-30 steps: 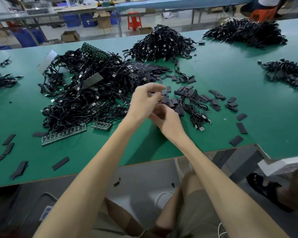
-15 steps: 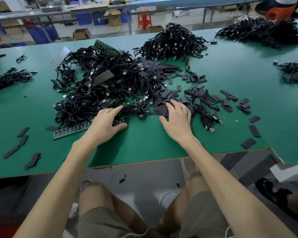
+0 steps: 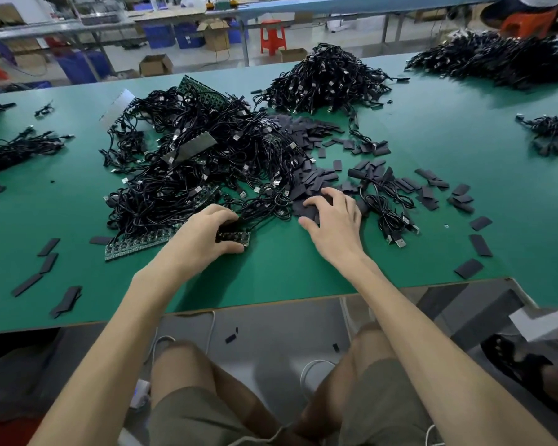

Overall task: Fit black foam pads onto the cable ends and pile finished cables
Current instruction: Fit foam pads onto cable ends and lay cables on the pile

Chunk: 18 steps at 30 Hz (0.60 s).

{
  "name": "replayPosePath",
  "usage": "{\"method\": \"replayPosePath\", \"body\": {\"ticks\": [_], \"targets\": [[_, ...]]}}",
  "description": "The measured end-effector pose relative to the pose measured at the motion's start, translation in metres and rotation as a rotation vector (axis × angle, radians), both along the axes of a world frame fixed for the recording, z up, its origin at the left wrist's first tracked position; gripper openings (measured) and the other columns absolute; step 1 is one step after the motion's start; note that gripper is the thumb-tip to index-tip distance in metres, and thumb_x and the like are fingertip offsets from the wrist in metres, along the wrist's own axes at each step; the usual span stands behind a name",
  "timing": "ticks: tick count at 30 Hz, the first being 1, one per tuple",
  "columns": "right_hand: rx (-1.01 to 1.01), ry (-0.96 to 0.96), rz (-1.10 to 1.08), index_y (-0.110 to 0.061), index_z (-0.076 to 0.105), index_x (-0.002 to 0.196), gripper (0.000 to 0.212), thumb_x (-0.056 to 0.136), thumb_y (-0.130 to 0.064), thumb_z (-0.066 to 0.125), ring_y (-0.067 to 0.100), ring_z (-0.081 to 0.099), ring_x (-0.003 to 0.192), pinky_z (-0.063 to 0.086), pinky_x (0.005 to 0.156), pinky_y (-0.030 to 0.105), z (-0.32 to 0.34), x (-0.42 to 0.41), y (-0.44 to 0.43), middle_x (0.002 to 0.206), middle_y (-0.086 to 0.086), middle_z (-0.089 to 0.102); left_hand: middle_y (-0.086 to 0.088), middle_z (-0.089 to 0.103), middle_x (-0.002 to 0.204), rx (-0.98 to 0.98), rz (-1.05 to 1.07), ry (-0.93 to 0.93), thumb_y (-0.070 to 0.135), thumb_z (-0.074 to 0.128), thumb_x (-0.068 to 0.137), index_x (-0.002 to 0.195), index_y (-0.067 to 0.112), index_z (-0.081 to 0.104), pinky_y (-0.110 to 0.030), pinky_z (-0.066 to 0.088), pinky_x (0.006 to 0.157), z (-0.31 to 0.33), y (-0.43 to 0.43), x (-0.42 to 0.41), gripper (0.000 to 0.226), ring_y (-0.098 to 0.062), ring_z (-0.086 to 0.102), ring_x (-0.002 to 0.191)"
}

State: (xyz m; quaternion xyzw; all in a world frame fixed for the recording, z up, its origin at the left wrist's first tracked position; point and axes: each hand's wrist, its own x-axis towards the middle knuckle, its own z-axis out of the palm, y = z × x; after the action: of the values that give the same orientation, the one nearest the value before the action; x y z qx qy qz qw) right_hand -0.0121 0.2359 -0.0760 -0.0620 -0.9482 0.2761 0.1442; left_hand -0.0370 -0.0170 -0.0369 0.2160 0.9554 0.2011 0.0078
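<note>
Nearest me, on the tabletop (image 3: 287, 272), I am gathering parts for a fitting: my left hand (image 3: 203, 235) is curling its fingers (image 3: 221, 214) round a small board strip (image 3: 236, 237), and my right hand (image 3: 334, 222) is resting spread fingers (image 3: 335, 193) on loose foam pads (image 3: 319, 179). Next, I judge, one pad needs pinching free. Beyond the fingers the cable tangle (image 3: 187, 175) is waiting; farther off, cardboard boxes (image 3: 155, 64) are hiding their contents.

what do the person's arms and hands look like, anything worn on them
Both arms are bare as far up as the view shows, with no sleeves in sight. The left hand and the right hand wear no gloves, and no watch, bracelet or ring shows. Lower in the view the person wears olive-grey shorts.
</note>
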Motion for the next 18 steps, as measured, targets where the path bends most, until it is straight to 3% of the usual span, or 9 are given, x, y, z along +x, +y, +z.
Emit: {"method": "replayPosePath", "body": {"ticks": [5,11,14,18], "targets": [[-0.019,0.020,0.006,-0.023,0.060,0.138,0.042,0.099,-0.040,0.062,0.027,0.018,0.147,0.012,0.122,0.046,0.000,0.001,0.001,0.157,0.008,0.036,0.010,0.061,0.123,0.125,-0.005,0.199,0.050,0.056,0.096,0.122,0.019,0.066,-0.027,0.046,0.089,-0.016,0.007,0.013,0.042,-0.010,0.058,0.098],[0.054,0.123,0.149,-0.031,0.053,0.147,0.051,0.098,-0.040,0.064,0.025,0.017,0.149,0.007,0.123,0.047,0.003,0.007,-0.005,0.160,0.002,0.035,0.009,0.059,0.103,0.320,0.052,0.302,0.027,0.049,0.107,0.106,0.011,0.065,-0.026,0.040,0.077,-0.025,0.024,0.017,0.023,-0.009,0.052,0.088],[0.082,0.263,0.320,-0.021,0.063,0.137,0.041,0.097,-0.030,0.067,0.021,0.041,0.134,0.030,0.114,0.045,0.008,0.016,-0.009,0.136,0.000,0.058,0.005,0.058,0.105,0.346,0.026,0.288,0.019,0.053,0.105,0.104,0.008,0.066,-0.023,0.038,0.079,-0.025,0.035,0.021,0.016,-0.009,0.051,0.089],[0.149,0.260,0.490,-0.010,0.064,0.129,0.031,0.100,-0.023,0.064,0.022,0.055,0.115,0.046,0.097,0.038,0.009,0.024,-0.016,0.117,0.002,0.067,-0.003,0.061,0.110,0.364,-0.034,0.271,0.010,0.055,0.103,0.105,0.003,0.067,-0.037,0.048,0.088,-0.025,0.047,0.025,0.014,-0.020,0.058,0.097]]}}
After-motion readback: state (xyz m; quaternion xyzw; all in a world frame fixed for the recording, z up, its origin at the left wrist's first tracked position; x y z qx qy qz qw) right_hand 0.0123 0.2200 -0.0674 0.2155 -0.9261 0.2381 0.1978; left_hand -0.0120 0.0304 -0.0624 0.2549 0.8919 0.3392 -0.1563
